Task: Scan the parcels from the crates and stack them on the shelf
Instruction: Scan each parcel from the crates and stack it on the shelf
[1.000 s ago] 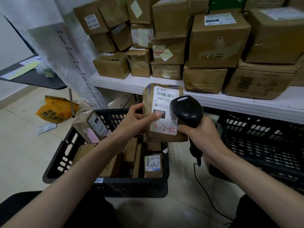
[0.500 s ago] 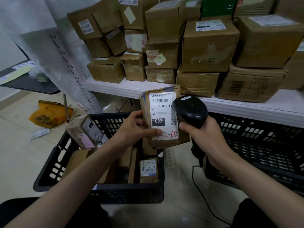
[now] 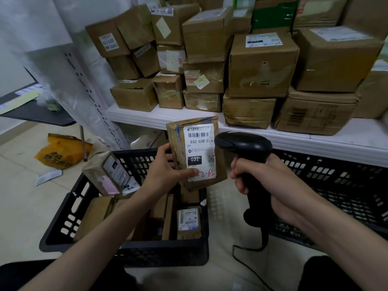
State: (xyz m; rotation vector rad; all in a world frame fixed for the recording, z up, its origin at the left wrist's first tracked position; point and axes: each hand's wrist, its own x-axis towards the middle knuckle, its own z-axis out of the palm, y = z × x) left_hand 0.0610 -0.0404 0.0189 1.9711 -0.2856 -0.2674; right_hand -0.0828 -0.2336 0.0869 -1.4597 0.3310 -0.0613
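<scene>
My left hand (image 3: pixel 165 173) grips a small brown parcel (image 3: pixel 220 164) upright above the left crate, thumb pressed on its white label marked 032. My right hand (image 3: pixel 258 181) holds a black barcode scanner (image 3: pixel 245 148) by its handle, its head pointing left at the label from just beside it. The black left crate (image 3: pixel 63 217) on the floor holds several more brown parcels (image 3: pixel 188 221). Behind, the white shelf (image 3: pixel 315 137) carries several stacked cardboard boxes (image 3: pixel 262 66).
A second black crate (image 3: pixel 340 185) stands under the shelf at right. The scanner cable (image 3: pixel 241 259) trails over the floor. A yellow bag (image 3: pixel 60 153) and a paper slip (image 3: pixel 48 177) lie on the floor at left, near a dark table (image 3: pixel 37 114).
The parcel has been tilted upright and lifted slightly, showing its barcode. The scanner has drawn back to the right of the label. The view has shifted toward the shelf.
</scene>
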